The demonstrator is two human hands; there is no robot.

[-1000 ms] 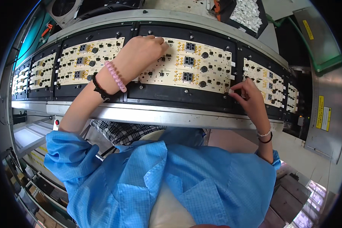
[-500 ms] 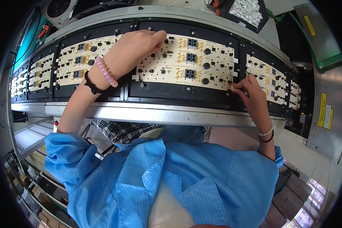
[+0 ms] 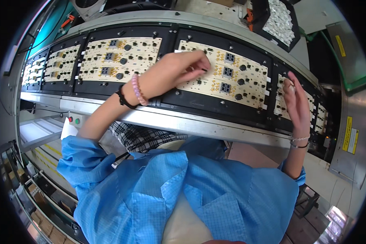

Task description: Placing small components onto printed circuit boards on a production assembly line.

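Observation:
Several cream circuit boards lie in black carriers along a curved conveyor. My left hand [image 3: 179, 71], with a pink bead bracelet and a black band on the wrist, reaches over the middle board [image 3: 232, 79]. Its fingertips are pinched together and touch the board's left part; anything between them is hidden. My right hand [image 3: 297, 103] is raised upright just above the right-hand board [image 3: 281, 106], fingers together around a small pale part at the tips. Another board [image 3: 118, 59] lies further left. My blue smock fills the lower view.
A black tray of white parts [image 3: 278, 20] sits behind the conveyor at top right. A metal rail [image 3: 199, 126] runs along the conveyor's front, with a red-and-green button box [image 3: 73, 120] under its left end. A grey cabinet with yellow labels [image 3: 349, 138] stands right.
My left hand has drawn back from the board's far edge to its left part. My right hand has lifted off the carrier edge and now stands upright above the right board.

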